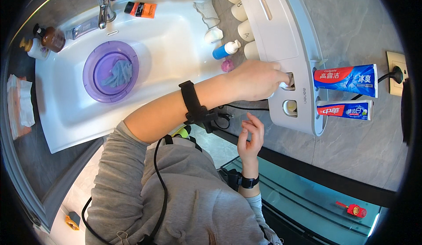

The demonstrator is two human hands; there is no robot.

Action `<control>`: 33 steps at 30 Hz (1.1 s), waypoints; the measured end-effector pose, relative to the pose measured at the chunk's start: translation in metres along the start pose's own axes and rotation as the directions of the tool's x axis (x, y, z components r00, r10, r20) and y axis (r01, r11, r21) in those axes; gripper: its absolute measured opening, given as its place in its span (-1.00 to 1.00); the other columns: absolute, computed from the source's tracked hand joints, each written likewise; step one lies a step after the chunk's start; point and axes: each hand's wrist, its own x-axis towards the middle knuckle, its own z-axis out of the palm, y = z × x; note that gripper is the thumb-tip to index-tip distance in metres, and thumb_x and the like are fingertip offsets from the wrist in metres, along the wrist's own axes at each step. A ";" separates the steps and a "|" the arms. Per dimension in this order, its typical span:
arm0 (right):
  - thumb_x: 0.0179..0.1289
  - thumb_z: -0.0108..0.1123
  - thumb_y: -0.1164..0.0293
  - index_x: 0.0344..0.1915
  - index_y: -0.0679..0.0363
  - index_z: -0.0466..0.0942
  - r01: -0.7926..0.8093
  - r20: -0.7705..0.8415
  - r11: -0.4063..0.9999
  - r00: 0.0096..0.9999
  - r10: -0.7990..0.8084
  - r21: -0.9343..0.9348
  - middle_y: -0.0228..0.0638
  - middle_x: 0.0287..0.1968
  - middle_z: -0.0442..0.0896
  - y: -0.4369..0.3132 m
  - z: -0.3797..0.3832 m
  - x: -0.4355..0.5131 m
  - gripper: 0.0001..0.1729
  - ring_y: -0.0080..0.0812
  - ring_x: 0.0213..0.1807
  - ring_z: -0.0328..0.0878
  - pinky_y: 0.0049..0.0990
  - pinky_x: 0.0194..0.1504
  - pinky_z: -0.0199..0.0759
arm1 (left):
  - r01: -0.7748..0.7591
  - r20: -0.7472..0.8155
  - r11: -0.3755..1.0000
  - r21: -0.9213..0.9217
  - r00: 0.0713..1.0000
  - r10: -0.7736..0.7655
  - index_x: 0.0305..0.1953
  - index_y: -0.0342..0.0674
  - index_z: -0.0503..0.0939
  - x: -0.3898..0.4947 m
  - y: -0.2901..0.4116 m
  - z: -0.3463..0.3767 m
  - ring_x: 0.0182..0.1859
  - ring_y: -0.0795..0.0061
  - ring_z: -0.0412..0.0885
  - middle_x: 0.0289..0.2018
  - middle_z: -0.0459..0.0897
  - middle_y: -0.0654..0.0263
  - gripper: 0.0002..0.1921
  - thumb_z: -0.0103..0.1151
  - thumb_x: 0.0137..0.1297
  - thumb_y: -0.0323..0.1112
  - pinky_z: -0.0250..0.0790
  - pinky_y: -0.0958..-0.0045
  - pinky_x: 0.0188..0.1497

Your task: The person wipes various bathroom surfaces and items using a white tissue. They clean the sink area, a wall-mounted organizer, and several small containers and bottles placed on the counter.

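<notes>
My left hand (pixel 260 80) reaches across to a white wall-mounted toothpaste dispenser and toothbrush holder (pixel 277 40). Its fingertips are in the upper of two oval recesses; a small white part shows beside them, but whether they grip it is unclear. A yellowish piece sits inside the lower recess (pixel 290 108). Two toothpaste tubes, a larger Colgate one (pixel 346 80) and a smaller one (pixel 345 109), stick out of the dispenser's far side. Below the dispenser, my right hand (pixel 252 134) is raised with loosely curled fingers and holds nothing. White cups (pixel 246 30) line the dispenser's near side.
A white sink (pixel 171 47) holds a purple basin (pixel 87 70) with a blue cloth (pixel 120 73). Around the sink stand a faucet (pixel 105 9), pump bottles (pixel 53 39), an orange tube (pixel 145 10) and a blue foam bottle (pixel 226 49). A black cable (pixel 245 107) runs behind my left forearm.
</notes>
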 end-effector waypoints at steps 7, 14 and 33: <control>0.30 0.05 0.65 -0.20 0.31 0.50 0.000 -0.007 1.000 1.000 0.000 -0.021 0.00 0.08 0.56 -0.001 -0.002 -0.003 -0.89 -0.24 -0.13 0.61 -0.37 -0.06 0.54 | -0.030 -0.093 0.999 -0.013 0.995 0.028 0.03 0.02 0.61 -0.011 0.001 0.002 -0.33 0.18 0.64 -0.27 0.52 0.27 -0.71 0.09 0.30 -0.37 0.48 0.23 -0.36; 0.19 0.06 0.71 -0.20 0.34 0.50 -0.034 0.021 0.999 0.999 0.035 -0.026 0.03 0.10 0.56 -0.003 -0.004 -0.010 -0.82 -0.16 -0.10 0.62 -0.30 -0.05 0.55 | -0.173 -0.105 0.918 0.358 0.969 0.223 -0.02 -0.05 0.59 -0.005 0.000 0.006 -0.40 0.28 0.67 -0.32 0.50 0.27 -0.65 0.18 0.11 -0.40 0.50 0.30 -0.48; 0.23 0.06 0.68 -0.19 0.33 0.50 -0.024 0.004 1.000 1.000 0.024 -0.017 0.01 0.08 0.57 -0.006 -0.003 -0.013 -0.85 -0.17 -0.10 0.61 -0.33 -0.05 0.55 | -0.113 -0.076 0.956 0.270 0.988 0.138 -0.02 -0.08 0.59 -0.007 0.009 0.009 -0.34 0.22 0.66 -0.29 0.49 0.21 -0.67 0.13 0.14 -0.46 0.51 0.25 -0.41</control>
